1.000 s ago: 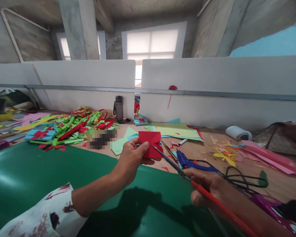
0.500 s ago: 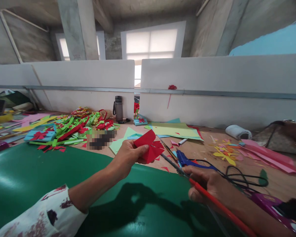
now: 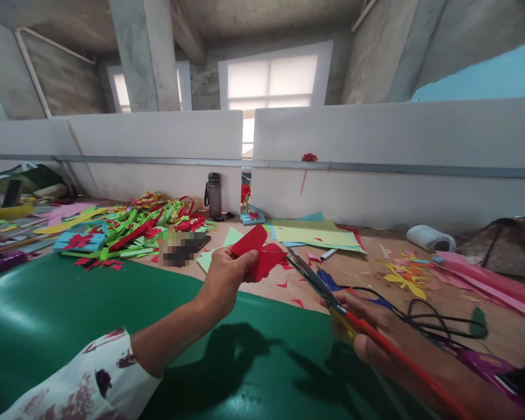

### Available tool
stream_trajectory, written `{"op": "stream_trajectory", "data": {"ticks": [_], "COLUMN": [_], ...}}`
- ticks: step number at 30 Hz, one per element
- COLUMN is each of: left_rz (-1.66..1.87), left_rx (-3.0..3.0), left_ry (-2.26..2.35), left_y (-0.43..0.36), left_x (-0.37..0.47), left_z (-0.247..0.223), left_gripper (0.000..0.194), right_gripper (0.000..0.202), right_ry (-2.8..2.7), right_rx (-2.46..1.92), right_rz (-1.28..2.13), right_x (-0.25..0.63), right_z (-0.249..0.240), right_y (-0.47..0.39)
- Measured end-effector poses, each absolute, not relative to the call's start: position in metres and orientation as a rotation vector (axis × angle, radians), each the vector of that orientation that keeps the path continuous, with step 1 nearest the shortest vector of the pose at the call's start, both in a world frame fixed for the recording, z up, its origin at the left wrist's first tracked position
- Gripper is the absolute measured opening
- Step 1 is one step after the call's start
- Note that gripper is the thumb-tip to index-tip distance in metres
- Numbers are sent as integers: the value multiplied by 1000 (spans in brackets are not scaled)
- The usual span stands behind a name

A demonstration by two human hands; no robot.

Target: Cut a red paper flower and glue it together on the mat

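My left hand (image 3: 224, 280) pinches a folded piece of red paper (image 3: 265, 259) between thumb and fingers. A notch parts the paper's edge on its right side. In my right hand (image 3: 378, 326) is a pair of scissors (image 3: 315, 279) with a long red handle, and a yellow part shows below it. The blades point up and left, their tips close to the paper's right corner; whether they touch it I cannot tell. Small red paper scraps (image 3: 296, 303) lie on the table below. A blue glue gun (image 3: 328, 280) lies behind the scissors, partly hidden.
Green and red paper strips (image 3: 131, 230) are heaped at left, near a grey bottle (image 3: 214, 195). Paper sheets (image 3: 310, 231) lie at the back. A black cable (image 3: 424, 324), yellow paper flower (image 3: 405, 279) and white roll (image 3: 431, 238) are at right. Green covering (image 3: 157, 303) spreads in front.
The scissors have drawn back to the right from the paper, and their angle is steeper. The red paper has turned slightly in my left hand. The whole view has shifted a little.
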State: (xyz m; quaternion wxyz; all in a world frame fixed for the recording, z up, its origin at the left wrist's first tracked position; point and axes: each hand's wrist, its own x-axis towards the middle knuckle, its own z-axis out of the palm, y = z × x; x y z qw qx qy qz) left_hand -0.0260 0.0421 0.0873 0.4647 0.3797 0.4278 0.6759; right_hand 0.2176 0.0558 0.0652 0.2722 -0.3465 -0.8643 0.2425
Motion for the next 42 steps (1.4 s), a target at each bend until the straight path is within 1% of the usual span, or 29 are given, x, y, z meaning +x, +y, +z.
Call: {"op": "stream_trajectory", "data": {"ticks": [3, 8, 13, 18, 24, 31, 37, 42], "left_rz": [1685, 1651, 1579, 1570, 1572, 1585, 1577, 1586], "left_rx": [904, 934, 959, 942, 895, 889, 853, 826], "left_ry": [1058, 1051, 1028, 1018, 999, 978, 955, 947], "left_y": [41, 40, 35, 32, 31, 30, 31, 31], "left_x": [-25, -23, -17, -13, -13, -11, -11, -11], "left_z": [89, 86, 84, 85, 82, 83, 82, 82], "left_gripper": [22, 22, 22, 25, 23, 23, 21, 21], "right_gripper": [64, 55, 50, 42, 46, 50, 48, 47], "right_ry": [-2354, -2424, -2379, -2296, -2289, -2278, -2279, -2263], "right_rx": [-989, -1065, -1066, -1104, -1024, -1042, -1011, -1013], "right_rz": [786, 921, 937, 870, 938, 996, 952, 980], "right_x": [215, 209, 208, 209, 207, 206, 207, 206], "right_z": [69, 75, 79, 78, 73, 71, 71, 71], "right_y": [54, 47, 43, 41, 39, 39, 39, 39]}}
